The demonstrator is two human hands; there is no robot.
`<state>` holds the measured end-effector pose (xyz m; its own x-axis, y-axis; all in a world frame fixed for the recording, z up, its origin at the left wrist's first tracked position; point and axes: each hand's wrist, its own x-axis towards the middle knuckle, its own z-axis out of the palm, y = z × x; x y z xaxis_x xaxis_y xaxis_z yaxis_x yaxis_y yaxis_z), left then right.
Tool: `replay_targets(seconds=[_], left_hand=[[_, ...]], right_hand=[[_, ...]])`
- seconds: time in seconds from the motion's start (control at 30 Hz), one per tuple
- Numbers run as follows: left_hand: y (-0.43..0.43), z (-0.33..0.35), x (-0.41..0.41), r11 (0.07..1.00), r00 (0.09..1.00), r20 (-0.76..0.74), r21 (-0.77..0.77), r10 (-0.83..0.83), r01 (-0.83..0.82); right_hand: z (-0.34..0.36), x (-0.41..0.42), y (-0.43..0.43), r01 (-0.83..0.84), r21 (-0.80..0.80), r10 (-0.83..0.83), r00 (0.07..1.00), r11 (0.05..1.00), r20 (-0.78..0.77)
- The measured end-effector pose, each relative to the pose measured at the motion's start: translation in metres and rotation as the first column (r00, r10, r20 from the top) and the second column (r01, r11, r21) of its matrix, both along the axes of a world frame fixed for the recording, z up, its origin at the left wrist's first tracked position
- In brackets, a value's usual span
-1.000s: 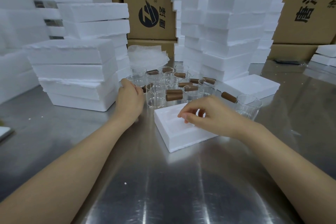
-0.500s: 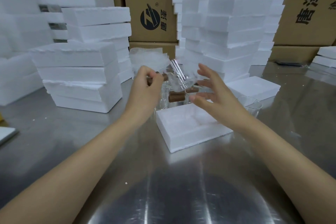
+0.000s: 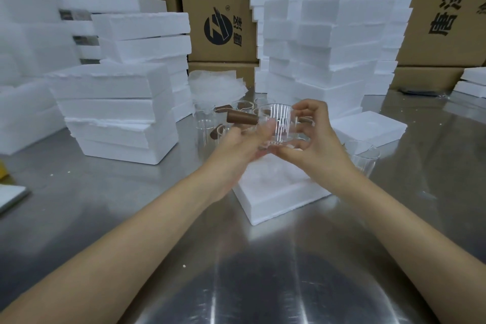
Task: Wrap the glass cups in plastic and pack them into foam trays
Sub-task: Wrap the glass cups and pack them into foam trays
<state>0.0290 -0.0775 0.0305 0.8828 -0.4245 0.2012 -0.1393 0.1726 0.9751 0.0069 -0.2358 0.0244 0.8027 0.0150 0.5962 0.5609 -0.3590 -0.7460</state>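
Observation:
A clear ribbed glass cup [image 3: 278, 123] with a brown wooden handle [image 3: 242, 118] is held in the air above an open white foam tray [image 3: 278, 192]. My left hand [image 3: 236, 150] grips it from the left and below. My right hand [image 3: 315, 137] curls around its right side and base. Thin clear plastic seems to lie around the cup, though blur hides its edges. Behind the hands stand several more glass cups [image 3: 207, 126] with brown handles. A heap of plastic sheets [image 3: 215, 87] lies further back.
Foam tray stacks stand at the left [image 3: 113, 113] and at the back right [image 3: 323, 47]. A single foam piece [image 3: 368, 129] and one glass cup [image 3: 364, 158] sit to the right of the tray. Cardboard boxes [image 3: 218, 8] line the back. The metal table [image 3: 236, 271] stretches toward me.
My left hand lifted a glass cup from the group and brought it over the foam tray. My right hand left the tray and closed around the cup's right side.

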Motion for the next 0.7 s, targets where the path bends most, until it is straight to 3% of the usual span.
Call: replay_targets(seconds=[0.07,0.17,0.27,0.33,0.43,0.53,0.7], left_hand=[[0.001,-0.001,-0.001,0.999,0.999,-0.007,0.005,-0.051,0.051],[0.004,0.002,0.002,0.993,0.995,-0.052,-0.075,0.085,-0.089],[0.007,0.003,0.008,0.925,0.942,-0.170,-0.201,0.290,-0.322],[0.009,-0.001,0.013,0.864,0.894,-0.209,-0.245,0.396,-0.440],[0.015,-0.010,0.018,0.813,0.841,-0.121,-0.217,0.527,-0.541],[0.018,-0.018,0.024,0.786,0.805,-0.012,-0.209,0.593,-0.582],[0.017,-0.028,0.032,0.791,0.802,0.081,-0.246,0.592,-0.560]], right_hand=[[0.001,-0.002,0.004,-0.069,-0.037,0.069,0.998,0.997,0.004],[0.015,0.004,0.004,-0.174,0.036,0.176,0.983,0.984,-0.044],[0.034,0.039,0.001,-0.031,0.044,0.034,0.997,0.999,-0.069],[0.043,0.075,0.006,0.099,-0.057,-0.105,0.986,0.993,-0.127],[0.048,0.136,0.024,0.138,-0.345,-0.199,0.969,0.928,-0.147],[0.045,0.193,0.049,0.098,-0.553,-0.223,0.961,0.827,-0.164],[0.035,0.267,0.082,-0.011,-0.743,-0.290,0.916,0.669,-0.275]])
